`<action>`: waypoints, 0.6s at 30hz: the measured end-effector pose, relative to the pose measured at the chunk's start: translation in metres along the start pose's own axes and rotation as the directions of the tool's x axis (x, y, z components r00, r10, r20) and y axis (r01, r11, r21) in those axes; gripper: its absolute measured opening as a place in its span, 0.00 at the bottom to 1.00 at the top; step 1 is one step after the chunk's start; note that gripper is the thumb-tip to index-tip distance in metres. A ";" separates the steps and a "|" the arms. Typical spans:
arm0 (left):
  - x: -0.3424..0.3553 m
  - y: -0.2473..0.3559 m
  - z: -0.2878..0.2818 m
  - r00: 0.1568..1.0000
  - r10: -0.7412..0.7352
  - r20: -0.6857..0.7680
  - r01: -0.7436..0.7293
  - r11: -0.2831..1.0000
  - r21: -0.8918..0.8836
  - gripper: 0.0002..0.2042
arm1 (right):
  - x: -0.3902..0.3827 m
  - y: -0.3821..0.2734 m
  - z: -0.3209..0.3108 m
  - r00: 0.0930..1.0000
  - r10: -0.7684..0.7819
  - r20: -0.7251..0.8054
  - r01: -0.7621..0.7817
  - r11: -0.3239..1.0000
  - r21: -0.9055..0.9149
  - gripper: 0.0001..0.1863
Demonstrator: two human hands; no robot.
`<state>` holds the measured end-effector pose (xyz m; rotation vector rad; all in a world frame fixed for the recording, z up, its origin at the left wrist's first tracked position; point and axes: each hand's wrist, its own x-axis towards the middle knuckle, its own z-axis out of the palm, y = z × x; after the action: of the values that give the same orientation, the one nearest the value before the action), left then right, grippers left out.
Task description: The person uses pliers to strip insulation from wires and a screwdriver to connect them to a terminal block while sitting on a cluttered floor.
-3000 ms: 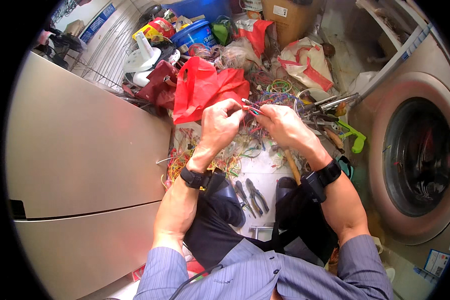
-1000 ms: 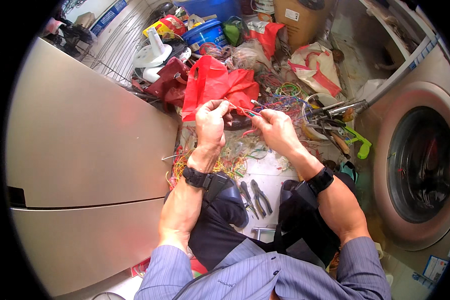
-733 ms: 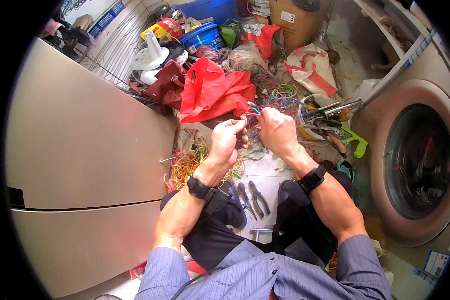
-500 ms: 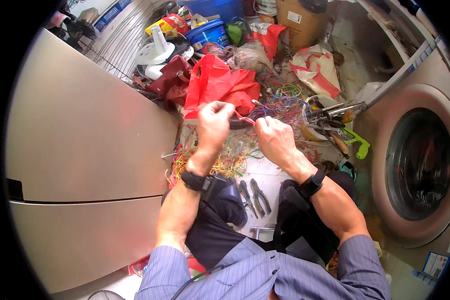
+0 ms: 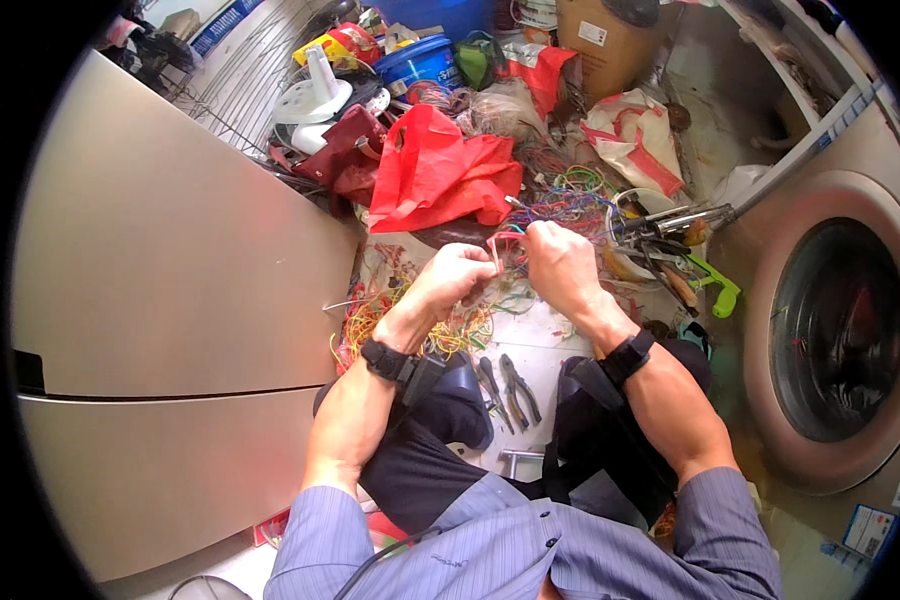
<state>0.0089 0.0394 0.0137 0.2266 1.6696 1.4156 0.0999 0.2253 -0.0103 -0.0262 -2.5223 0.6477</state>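
Both of my hands are closed on a short length of thin red wire (image 5: pixel 508 236), which bends between them above the floor. My left hand (image 5: pixel 448 285) pinches its lower part, fingertips pressed together. Slightly higher, my right hand (image 5: pixel 562 262) grips the other end in a curled fist. A bit of green shows beside the wire near the right fingers. Beyond my hands lies a tangled heap of coloured wires (image 5: pixel 575 208). Yellow and red wire scraps (image 5: pixel 460 330) are strewn under my left wrist. Pliers (image 5: pixel 519 388) and another dark-handled tool (image 5: pixel 492 392) lie between my feet.
A red bag (image 5: pixel 440 170) covers part of the clutter ahead. At the right, a bucket of tools (image 5: pixel 660 225) stands near a front-loading washing machine (image 5: pixel 838 330). A large metallic cabinet-like appliance (image 5: pixel 185 250) rises on my left. Blue bucket (image 5: pixel 418 62) and cardboard box (image 5: pixel 610 45) stand farther back.
My left hand has moved down and right, below the right hand. My right hand has shifted slightly up and right. The red wire now bends downward between them.
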 end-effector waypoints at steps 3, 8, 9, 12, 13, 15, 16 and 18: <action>-0.017 0.032 0.002 0.999 0.023 0.030 -0.012 0.943 -0.331 0.04 | -0.007 -0.001 0.000 0.993 -0.108 0.052 0.112 0.991 -0.069 0.07; -0.021 0.054 -0.101 0.923 0.339 -0.184 -0.330 0.448 -0.831 0.04 | -0.016 -0.011 0.000 0.987 -0.142 0.078 0.143 0.990 -0.008 0.06; -0.022 0.050 -0.117 0.898 0.291 -0.331 -0.439 0.513 -0.738 0.03 | -0.016 -0.008 0.001 0.993 -0.114 0.033 0.113 0.993 0.039 0.06; -0.025 0.036 -0.147 0.750 0.282 -0.598 -0.429 0.896 -0.114 0.03 | -0.011 -0.002 -0.003 1.000 -0.027 0.012 0.025 0.985 0.170 0.07; -0.025 0.024 -0.157 0.655 0.346 -0.672 -0.221 0.938 0.268 0.05 | -0.010 -0.005 -0.006 0.999 0.016 0.037 -0.024 0.971 0.237 0.08; -0.026 0.006 -0.169 0.631 0.450 -0.632 0.195 0.697 0.690 0.12 | -0.006 -0.007 -0.008 0.983 0.141 0.117 -0.172 0.929 0.328 0.08; -0.026 -0.009 -0.179 0.679 0.488 -0.548 0.208 0.589 0.781 0.10 | -0.004 -0.010 -0.008 0.966 0.199 0.162 -0.247 0.896 0.369 0.08; -0.026 -0.027 -0.173 0.623 0.630 -0.463 0.257 0.394 0.883 0.11 | 0.002 -0.015 -0.012 0.866 0.347 0.360 -0.499 0.659 0.563 0.11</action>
<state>-0.0898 -0.1063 -0.0077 0.5233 3.2113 0.4943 0.1061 0.2180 0.0061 -0.3292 -2.3584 1.7835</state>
